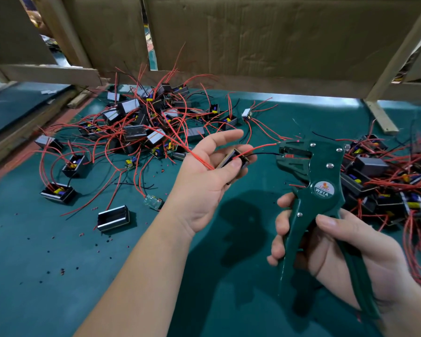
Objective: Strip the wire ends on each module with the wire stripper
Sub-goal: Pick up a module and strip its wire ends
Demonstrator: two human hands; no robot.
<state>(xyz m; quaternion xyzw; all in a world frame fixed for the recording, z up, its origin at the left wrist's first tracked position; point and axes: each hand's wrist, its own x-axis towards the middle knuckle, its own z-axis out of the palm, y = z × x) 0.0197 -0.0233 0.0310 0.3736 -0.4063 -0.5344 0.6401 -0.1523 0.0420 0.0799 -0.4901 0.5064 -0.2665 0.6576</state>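
The left hand [204,171] held a module [233,159], its wires [260,148] in the wire stripper [311,181] mouth; the right hand [345,249] gripped the handles. Next, probably, a firm squeeze.

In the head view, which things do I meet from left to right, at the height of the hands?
Lone black case, left hand, held module, red wire, wire stripper, right pile of modules.

A small black module [233,159] is held in the left hand [204,173] above the mat, with its red wire [258,147] and black wire [265,153] led to the jaws of a dark green wire stripper [319,188], which is gripped upright by its handles in the right hand [345,249].
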